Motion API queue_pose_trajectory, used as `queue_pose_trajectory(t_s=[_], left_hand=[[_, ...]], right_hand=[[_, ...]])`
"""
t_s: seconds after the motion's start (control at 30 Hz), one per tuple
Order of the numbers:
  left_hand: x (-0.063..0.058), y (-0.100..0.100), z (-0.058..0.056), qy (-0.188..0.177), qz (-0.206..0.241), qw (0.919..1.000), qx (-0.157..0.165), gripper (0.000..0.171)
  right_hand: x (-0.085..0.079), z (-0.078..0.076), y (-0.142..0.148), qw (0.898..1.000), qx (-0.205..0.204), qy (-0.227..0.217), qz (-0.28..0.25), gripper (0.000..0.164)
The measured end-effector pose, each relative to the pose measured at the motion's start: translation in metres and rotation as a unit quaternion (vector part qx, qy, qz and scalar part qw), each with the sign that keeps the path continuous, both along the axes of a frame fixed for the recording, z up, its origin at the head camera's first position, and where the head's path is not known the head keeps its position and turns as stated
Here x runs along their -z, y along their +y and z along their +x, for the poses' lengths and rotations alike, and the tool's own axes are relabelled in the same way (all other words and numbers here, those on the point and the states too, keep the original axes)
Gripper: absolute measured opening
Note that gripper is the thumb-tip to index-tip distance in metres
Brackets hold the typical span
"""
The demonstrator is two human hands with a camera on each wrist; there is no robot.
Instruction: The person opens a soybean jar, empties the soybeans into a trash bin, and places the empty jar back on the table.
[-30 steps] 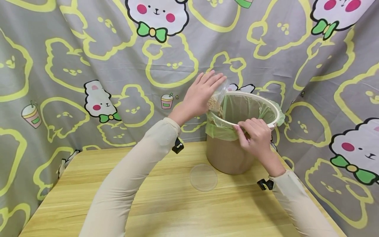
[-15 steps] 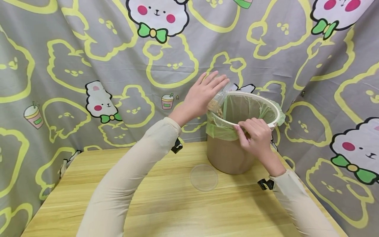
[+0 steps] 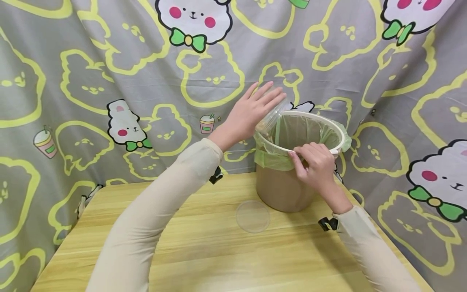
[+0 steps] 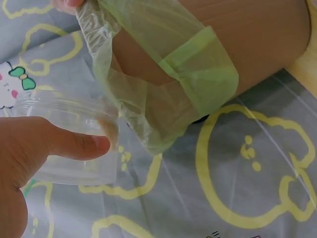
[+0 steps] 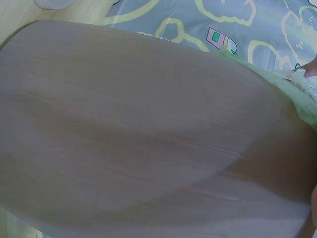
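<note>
Tilted at the near-left rim of a brown bin (image 3: 282, 190) is a clear plastic jar (image 3: 274, 118), gripped by my left hand (image 3: 245, 117). Small tan bits (image 3: 263, 126) lie toward its mouth. In the left wrist view my thumb presses along the side of the jar (image 4: 69, 171), a small tan patch showing near its lower end. A thin green bag (image 3: 271, 160) lines the bin and folds over its white rim (image 3: 321, 117). My right hand (image 3: 315, 168) holds the rim's front, fingers curled over it. Only the edge of that hand enters the right wrist view.
A clear round lid (image 3: 253, 217) lies flat on the wooden table (image 3: 204, 243), left of the bin's base. Behind the table hangs a grey patterned curtain (image 3: 146, 81), close to the bin at the back and right. Both wrists carry black mounts.
My left hand has risen slightly and shifted right, tipping the jar further. Fewer tan bits show inside the jar. My right hand keeps its place on the rim.
</note>
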State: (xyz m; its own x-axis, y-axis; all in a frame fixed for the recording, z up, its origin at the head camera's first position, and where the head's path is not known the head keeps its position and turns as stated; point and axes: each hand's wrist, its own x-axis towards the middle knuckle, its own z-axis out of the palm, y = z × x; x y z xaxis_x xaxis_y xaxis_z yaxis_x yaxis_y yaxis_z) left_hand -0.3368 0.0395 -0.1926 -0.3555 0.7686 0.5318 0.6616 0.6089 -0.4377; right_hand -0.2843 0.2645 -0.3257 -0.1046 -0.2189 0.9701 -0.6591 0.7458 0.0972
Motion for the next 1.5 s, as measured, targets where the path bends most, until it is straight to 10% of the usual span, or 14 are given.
queue_pose_trajectory(t_s=[0.93,1.5], left_hand=[[0.004,0.022,0.013,0.082,-0.153,0.9847,0.014,0.08],[0.004,0.019,0.01,0.138,-0.095,0.9855,-0.026,0.074]], right_hand=[[0.0,0.0,0.0,1.0,0.009,-0.003,0.012,0.025],[0.0,0.0,0.001,1.0,0.007,0.001,0.007,0.025]])
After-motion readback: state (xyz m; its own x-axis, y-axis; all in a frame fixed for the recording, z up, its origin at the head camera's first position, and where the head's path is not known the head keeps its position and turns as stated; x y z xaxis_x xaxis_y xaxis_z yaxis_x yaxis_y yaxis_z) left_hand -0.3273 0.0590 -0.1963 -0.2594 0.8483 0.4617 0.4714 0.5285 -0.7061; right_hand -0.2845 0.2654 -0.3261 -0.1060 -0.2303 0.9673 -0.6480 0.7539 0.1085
